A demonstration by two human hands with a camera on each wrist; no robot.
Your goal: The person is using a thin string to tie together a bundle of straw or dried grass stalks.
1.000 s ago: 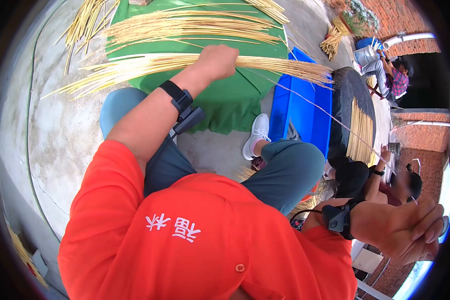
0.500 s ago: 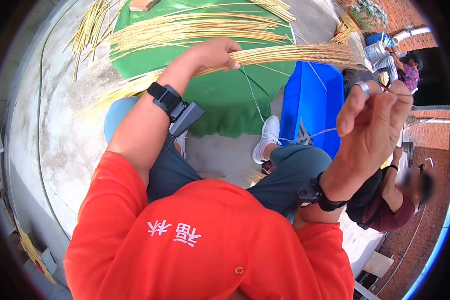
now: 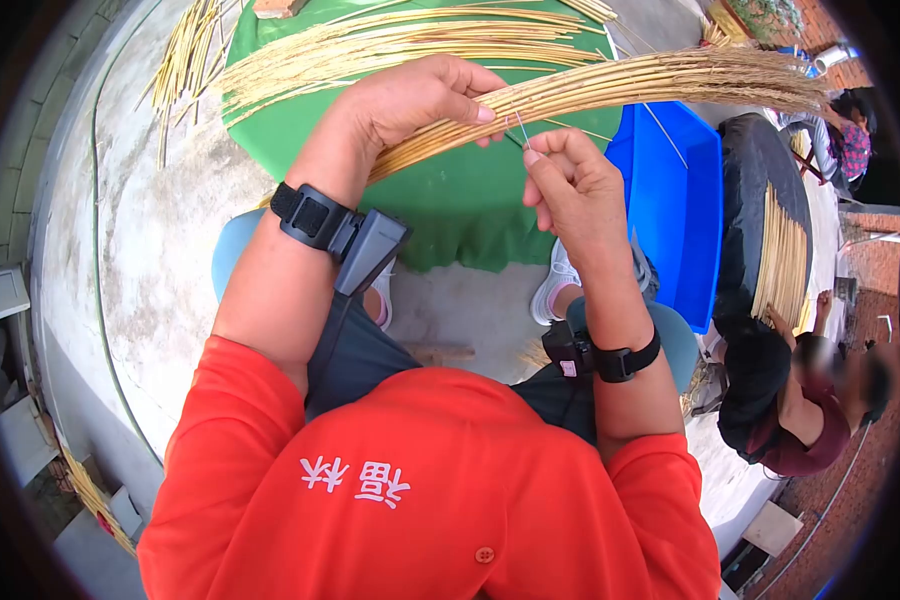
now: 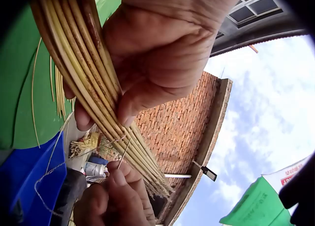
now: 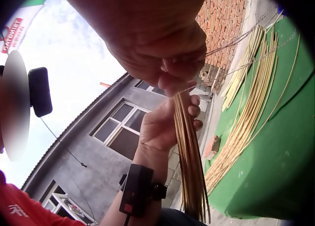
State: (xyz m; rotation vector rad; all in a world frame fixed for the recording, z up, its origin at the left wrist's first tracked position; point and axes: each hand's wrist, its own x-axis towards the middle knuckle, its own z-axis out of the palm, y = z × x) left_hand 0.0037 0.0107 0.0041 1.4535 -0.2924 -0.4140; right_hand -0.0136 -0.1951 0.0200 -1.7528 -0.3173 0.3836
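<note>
My left hand (image 3: 420, 100) grips a fanned bundle of straw stalks (image 3: 610, 85), thumb on the near face and fingers behind. The bundle slants up to the right, its feathery tips toward the far end. Just right of that thumb, my right hand (image 3: 582, 195) pinches a thin needle (image 4: 125, 153) between thumb and forefinger. The needle's far end lies right at the stalks, overlapping them in the left wrist view. A thin thread (image 4: 51, 170) hangs in a loose curve beside the bundle. In the right wrist view, the left hand (image 5: 160, 125) clasps the stalks from the side.
More loose stalks (image 3: 390, 50) lie on a green cloth (image 3: 440, 205) in front of me, with a brick (image 3: 278, 8) at its far edge. To the right stands a blue bin (image 3: 705, 220). Beyond it, stalks (image 3: 780, 260) rest on a dark surface near a seated person (image 3: 810, 430).
My right hand has come in from far out on the right to the bundle, with the thread now slack. The left hand has lifted and tilted the bundle nearer.
</note>
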